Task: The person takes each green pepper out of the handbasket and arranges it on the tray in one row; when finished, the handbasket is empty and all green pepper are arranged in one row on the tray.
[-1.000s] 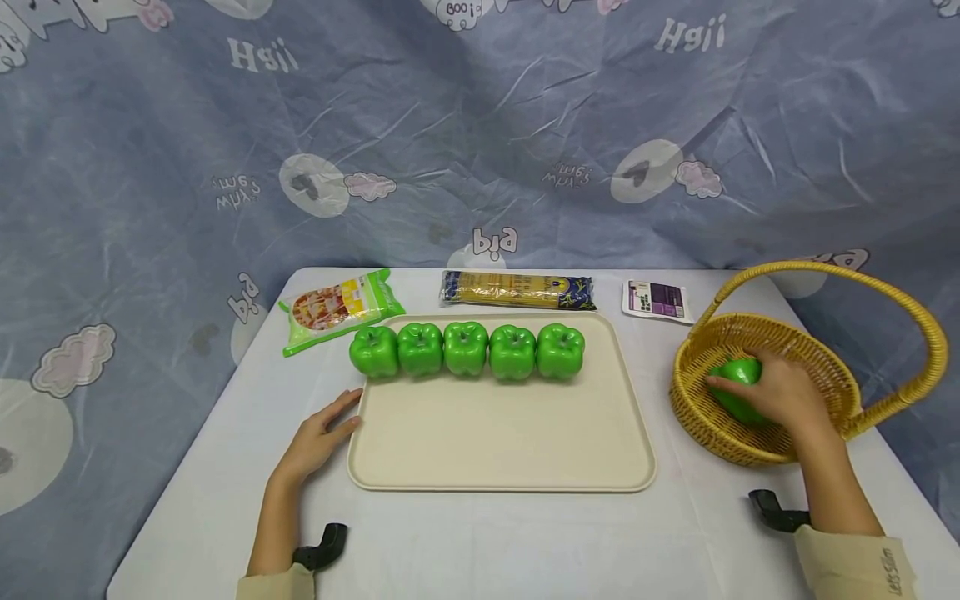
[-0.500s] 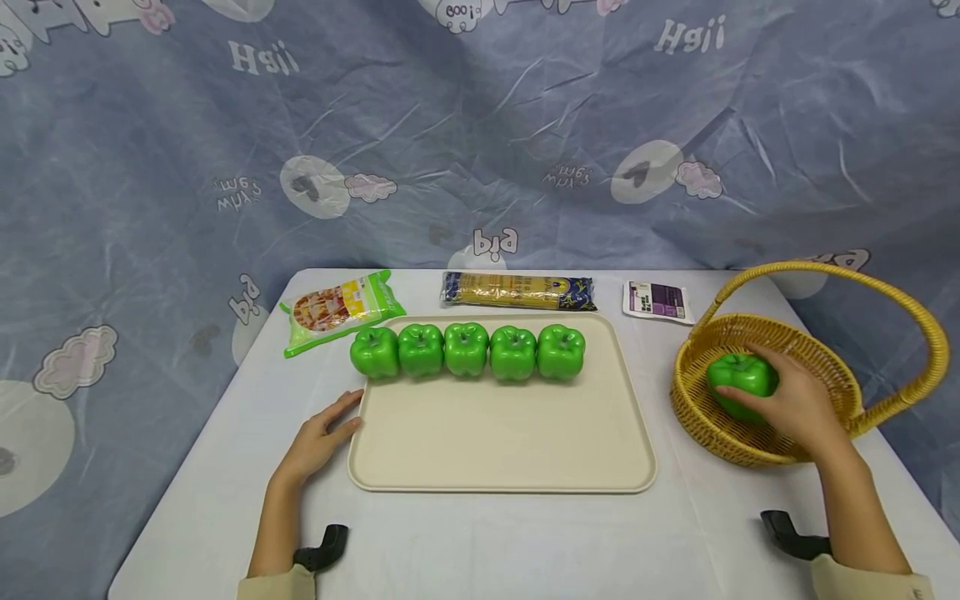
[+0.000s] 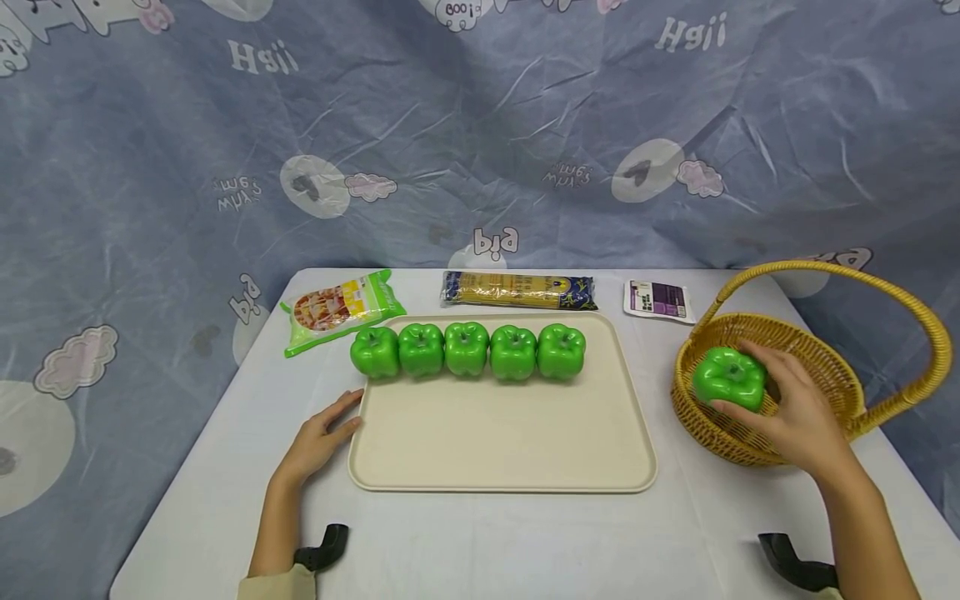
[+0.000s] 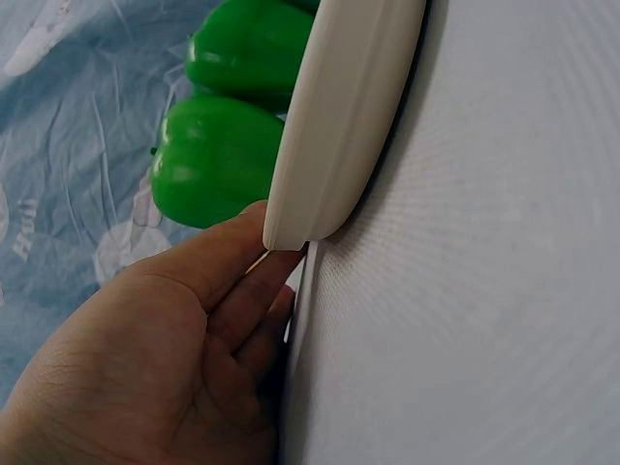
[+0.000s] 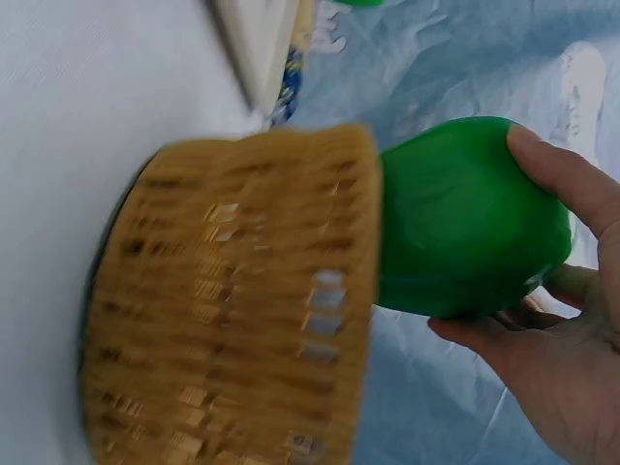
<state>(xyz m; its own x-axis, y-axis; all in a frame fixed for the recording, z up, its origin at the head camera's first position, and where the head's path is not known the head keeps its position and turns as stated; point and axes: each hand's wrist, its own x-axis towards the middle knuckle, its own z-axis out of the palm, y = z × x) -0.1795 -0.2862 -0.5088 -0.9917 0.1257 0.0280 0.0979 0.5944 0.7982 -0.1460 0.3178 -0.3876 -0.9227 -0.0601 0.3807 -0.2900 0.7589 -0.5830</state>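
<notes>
My right hand grips a green bell pepper between thumb and fingers, over the left part of the wicker basket. In the right wrist view the held bell pepper shows above the basket's rim. My left hand rests at the left edge of the cream tray, its fingers extended and touching the rim. The left wrist view shows the fingers against the tray's edge. Several green bell peppers stand in a row along the tray's far side.
A green snack bag, a packet of noodles and a small white-and-purple packet lie along the table's far edge. The basket's tall handle arches over its right side. A patterned blue cloth hangs behind the table.
My right hand has raised the bell pepper from the bottom of the basket and moved it slightly left. The left hand and tray have stayed in place.
</notes>
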